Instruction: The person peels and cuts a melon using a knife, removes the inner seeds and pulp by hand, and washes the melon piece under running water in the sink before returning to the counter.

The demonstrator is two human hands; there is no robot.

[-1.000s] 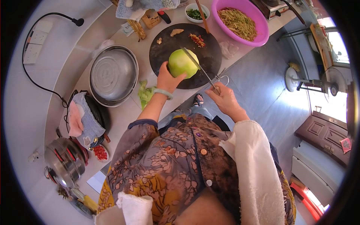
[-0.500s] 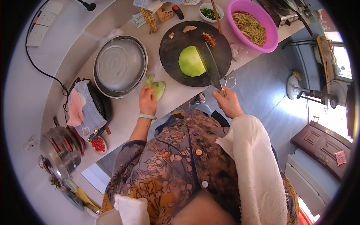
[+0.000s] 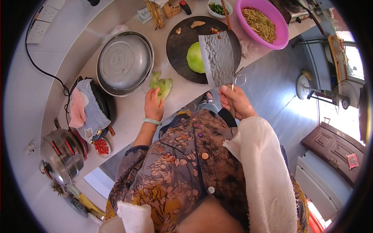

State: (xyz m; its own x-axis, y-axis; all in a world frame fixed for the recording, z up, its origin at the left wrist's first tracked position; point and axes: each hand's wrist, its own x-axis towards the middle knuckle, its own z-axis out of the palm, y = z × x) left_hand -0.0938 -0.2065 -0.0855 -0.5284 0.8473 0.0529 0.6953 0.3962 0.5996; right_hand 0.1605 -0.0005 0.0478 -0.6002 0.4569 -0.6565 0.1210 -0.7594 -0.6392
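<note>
My right hand (image 3: 237, 102) is closed around the handle of a cleaver (image 3: 218, 58). Its broad, hammered-looking blade is turned flat to view over the round dark cutting board (image 3: 179, 64). Behind the blade, partly hidden, a pale green peeled vegetable half (image 3: 195, 58) lies on the board. Ginger pieces (image 3: 197, 24) and some chopped red bits (image 3: 214, 30) are at the board's far side. On the counter, my left hand (image 3: 154, 105) has its fingers extended, with the fingertips at the near edge of limp green peelings (image 3: 164, 86).
A metal basin (image 3: 123, 64) with a lid stands left of the board. Beyond the board are a bowl of chopped greens (image 3: 216, 9), chopsticks (image 3: 225, 15) and a pink basin (image 3: 283, 33) of shredded food. A steamer pot (image 3: 62, 155) and a dish of red pieces (image 3: 101, 148) are at left.
My right hand has turned the cleaver from edge-on to flat and drawn it slightly nearer, so the blade covers more of the green half. My left hand stays by the peelings.
</note>
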